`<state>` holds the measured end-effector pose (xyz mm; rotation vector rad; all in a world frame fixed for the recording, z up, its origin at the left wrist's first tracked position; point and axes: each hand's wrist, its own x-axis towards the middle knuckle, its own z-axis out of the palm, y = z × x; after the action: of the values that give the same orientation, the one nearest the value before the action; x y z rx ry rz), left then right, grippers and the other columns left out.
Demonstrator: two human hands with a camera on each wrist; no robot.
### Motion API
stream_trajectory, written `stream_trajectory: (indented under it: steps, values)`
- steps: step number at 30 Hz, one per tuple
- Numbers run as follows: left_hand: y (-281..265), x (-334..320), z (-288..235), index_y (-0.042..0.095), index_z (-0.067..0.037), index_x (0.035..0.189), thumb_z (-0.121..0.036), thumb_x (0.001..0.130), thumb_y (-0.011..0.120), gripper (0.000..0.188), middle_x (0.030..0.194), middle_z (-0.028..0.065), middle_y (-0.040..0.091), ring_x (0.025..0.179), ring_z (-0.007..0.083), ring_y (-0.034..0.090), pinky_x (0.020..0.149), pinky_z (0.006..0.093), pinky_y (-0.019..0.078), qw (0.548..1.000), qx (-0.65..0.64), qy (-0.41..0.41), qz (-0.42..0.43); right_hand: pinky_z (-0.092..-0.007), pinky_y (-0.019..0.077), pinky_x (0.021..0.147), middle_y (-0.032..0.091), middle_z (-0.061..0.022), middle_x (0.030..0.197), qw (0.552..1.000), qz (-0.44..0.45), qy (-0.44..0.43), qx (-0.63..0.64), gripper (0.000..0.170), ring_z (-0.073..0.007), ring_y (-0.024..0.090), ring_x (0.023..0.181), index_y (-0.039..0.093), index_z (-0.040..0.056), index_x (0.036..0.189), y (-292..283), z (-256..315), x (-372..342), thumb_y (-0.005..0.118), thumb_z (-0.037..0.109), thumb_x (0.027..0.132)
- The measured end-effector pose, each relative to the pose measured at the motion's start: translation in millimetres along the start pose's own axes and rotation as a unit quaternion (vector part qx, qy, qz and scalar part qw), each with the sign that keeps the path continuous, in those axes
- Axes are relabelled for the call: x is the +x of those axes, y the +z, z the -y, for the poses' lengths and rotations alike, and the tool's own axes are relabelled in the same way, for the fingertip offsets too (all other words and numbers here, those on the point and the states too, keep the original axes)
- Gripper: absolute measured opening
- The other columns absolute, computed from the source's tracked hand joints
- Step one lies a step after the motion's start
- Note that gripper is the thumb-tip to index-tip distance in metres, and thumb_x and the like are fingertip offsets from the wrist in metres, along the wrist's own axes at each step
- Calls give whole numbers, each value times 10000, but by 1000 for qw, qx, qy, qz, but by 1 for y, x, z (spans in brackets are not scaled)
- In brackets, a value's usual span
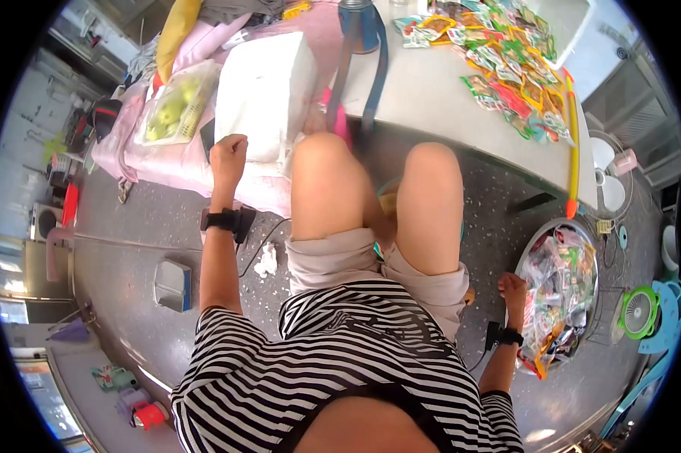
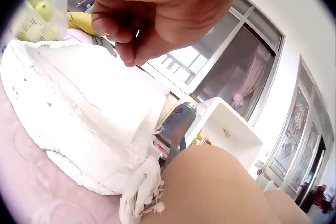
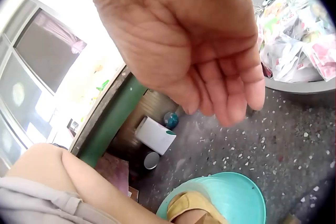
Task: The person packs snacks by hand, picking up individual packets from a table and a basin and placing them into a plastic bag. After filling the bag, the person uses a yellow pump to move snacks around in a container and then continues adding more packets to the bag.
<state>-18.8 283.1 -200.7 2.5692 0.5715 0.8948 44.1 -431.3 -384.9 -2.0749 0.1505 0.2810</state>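
Observation:
My left hand (image 1: 228, 160) is over the near edge of the white foam box (image 1: 261, 90), its fingers loosely curled. Nothing shows between thumb and fingertips in the left wrist view, where the hand (image 2: 168, 14) is above the torn white covering (image 2: 89, 103) of that box. On the other side, my right hand (image 1: 513, 291) hangs beside a large metal basin (image 1: 523, 260) full of small plastic packets (image 1: 563, 279). Its palm and relaxed, slightly bent fingers show bare in the right wrist view, with the packets (image 3: 296, 35) behind.
Colourful snack packets (image 1: 506, 64) are spread over the white table (image 1: 423, 90). A blue strapped container (image 1: 361, 30) stands at its left. A basket of green fruit (image 1: 176, 106) lies on the pink cloth. A turquoise tub (image 3: 244, 198) sits near my feet; a green fan (image 1: 639, 312) stands far right.

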Motion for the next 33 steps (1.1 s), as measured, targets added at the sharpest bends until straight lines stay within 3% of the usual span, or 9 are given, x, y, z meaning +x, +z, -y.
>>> stream_trajectory:
  steps: [3, 7, 8, 13, 15, 24, 27, 29, 33]
  values:
    - [4, 6, 17, 686, 5, 876, -120, 771, 642, 169, 774, 186, 659, 691, 315, 644, 648, 349, 491, 1000, 6, -21, -5, -229, 383, 480, 587, 2, 654, 1000, 2, -1, 16, 191, -65, 523, 572, 655, 3, 814, 10, 8, 3, 508, 103, 884]
    - [12, 12, 17, 685, 10, 932, -118, 783, 654, 199, 884, 193, 677, 777, 295, 665, 725, 346, 508, 999, 4, 1, 41, -223, 400, 458, 585, -14, 630, 984, 27, -139, -105, 185, -76, 521, 533, 652, 4, 865, 3, -6, 5, 525, 135, 894]
    - [23, 13, 28, 679, 33, 945, -73, 793, 647, 187, 900, 194, 684, 780, 272, 667, 735, 347, 513, 998, -12, 49, 33, -221, 401, 460, 582, -9, 627, 991, 14, -80, -109, 189, -75, 526, 538, 653, 17, 846, 5, -2, 2, 512, 132, 894]
    - [21, 5, -94, 649, 50, 1025, -62, 884, 597, 187, 836, 36, 629, 669, 75, 507, 590, 210, 423, 982, -151, 77, 82, -277, 449, 457, 607, -49, 602, 989, -68, 122, 44, 232, -129, 559, 518, 627, 14, 699, -2, 23, -1, 551, 185, 837]
    - [20, -5, -153, 643, 44, 1009, -67, 886, 587, 175, 747, 8, 552, 608, 59, 415, 520, 204, 343, 968, -194, 95, 127, -264, 452, 432, 617, -55, 626, 995, -81, 45, 30, 203, -132, 565, 506, 633, 12, 735, -17, -35, 23, 575, 180, 834]
    - [76, -46, -322, 566, -18, 1204, -198, 832, 639, 420, 1192, 189, 524, 1028, 374, 501, 814, 415, 449, 873, -164, 386, 250, -316, 504, 453, 644, -106, 715, 952, -237, -190, -28, 194, -187, 632, 567, 601, 16, 839, -75, -171, 124, 627, 206, 812]
    - [107, -53, -338, 554, -44, 1231, -328, 838, 617, 490, 1274, 200, 474, 1094, 382, 462, 902, 477, 381, 846, -129, 437, 277, -352, 518, 472, 632, -116, 720, 953, -274, -102, 74, 277, -211, 632, 582, 593, 4, 856, -93, -200, 157, 654, 269, 801]
    - [130, -62, -343, 577, -57, 1196, -422, 842, 582, 509, 1240, 181, 513, 1097, 355, 478, 965, 508, 292, 835, -54, 473, 276, -378, 523, 478, 615, -136, 737, 930, -305, 55, 199, 361, -247, 631, 595, 579, -22, 868, -104, -186, 175, 673, 317, 788]
    - [134, -64, -355, 610, -46, 1108, -408, 826, 587, 459, 1177, 122, 571, 1072, 314, 514, 972, 507, 278, 833, -7, 461, 306, -409, 534, 492, 591, -168, 756, 869, -384, 148, 276, 619, -290, 628, 617, 551, -93, 956, -123, -115, 192, 721, 461, 738]
